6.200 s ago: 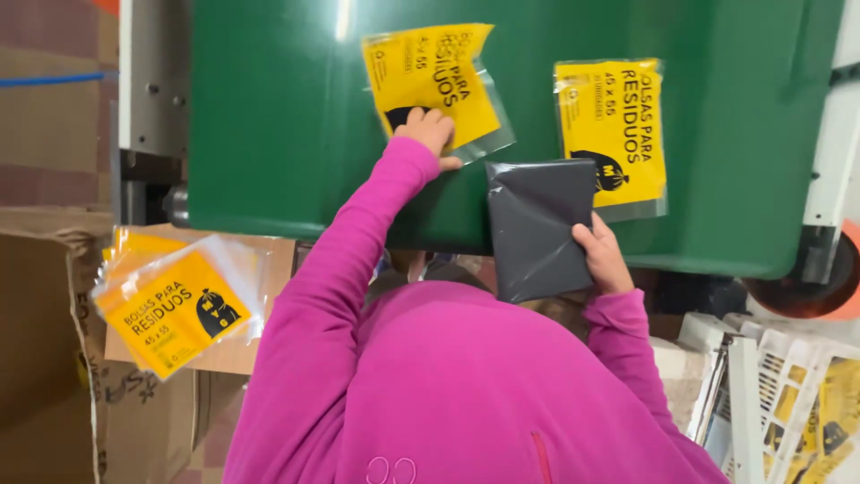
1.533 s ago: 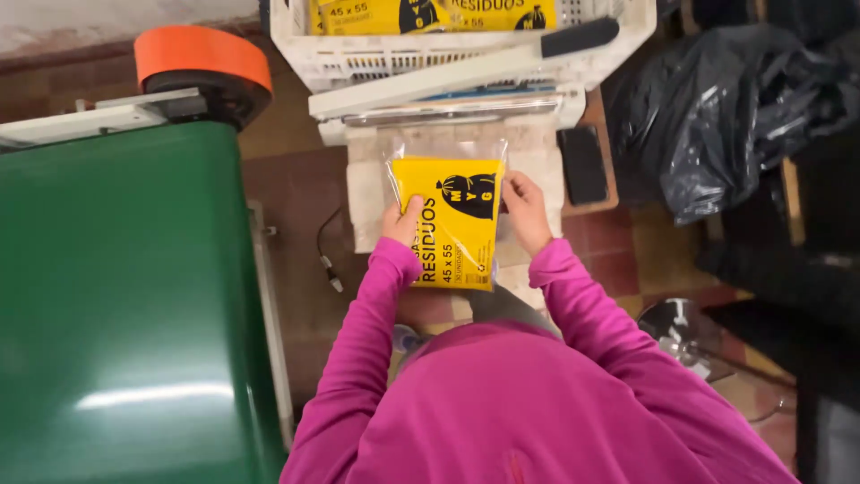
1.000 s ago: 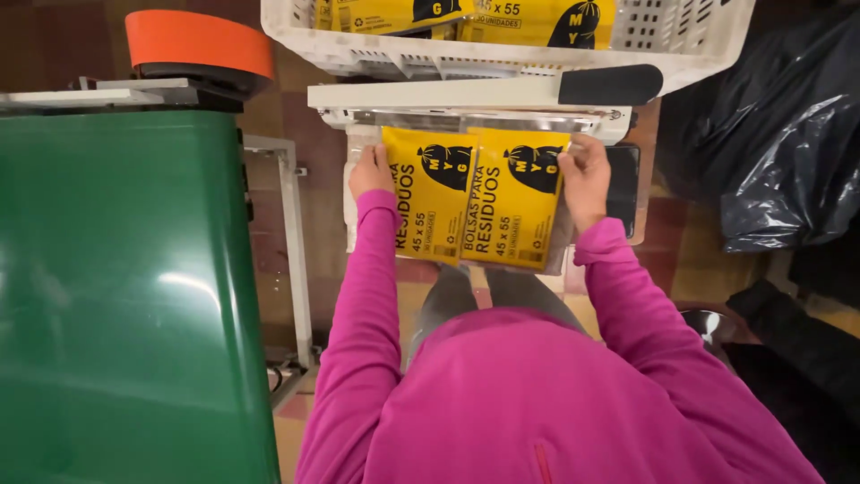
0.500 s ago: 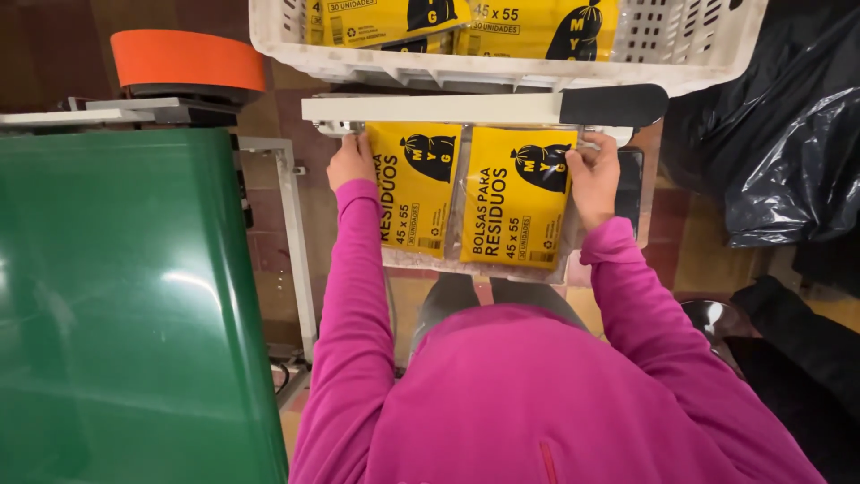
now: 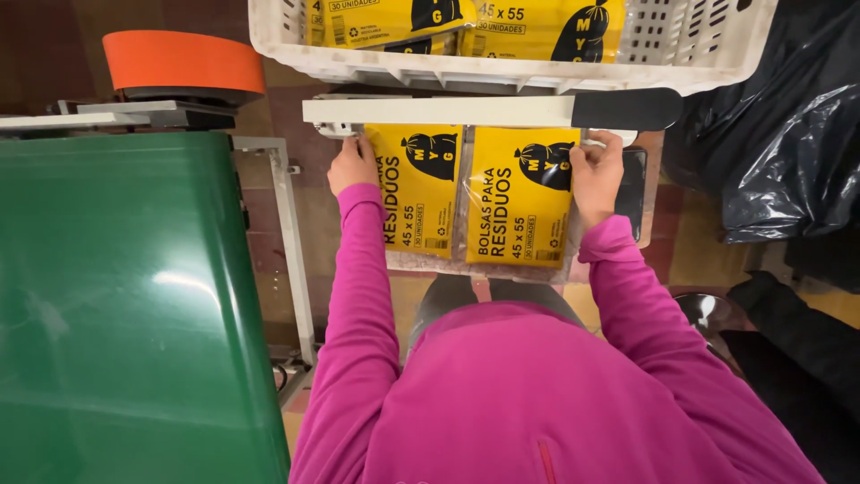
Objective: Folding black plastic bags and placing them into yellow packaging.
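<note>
We keep the two yellow packets flat and level under the white sealer bar, left hand and right hand seemingly pinching the outer edges.

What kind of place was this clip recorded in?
Probably a small packing workshop. Both hands, left hand and right hand, hold two yellow packets under the white bar of a sealing machine, with a white crate of similar packets behind.
</note>
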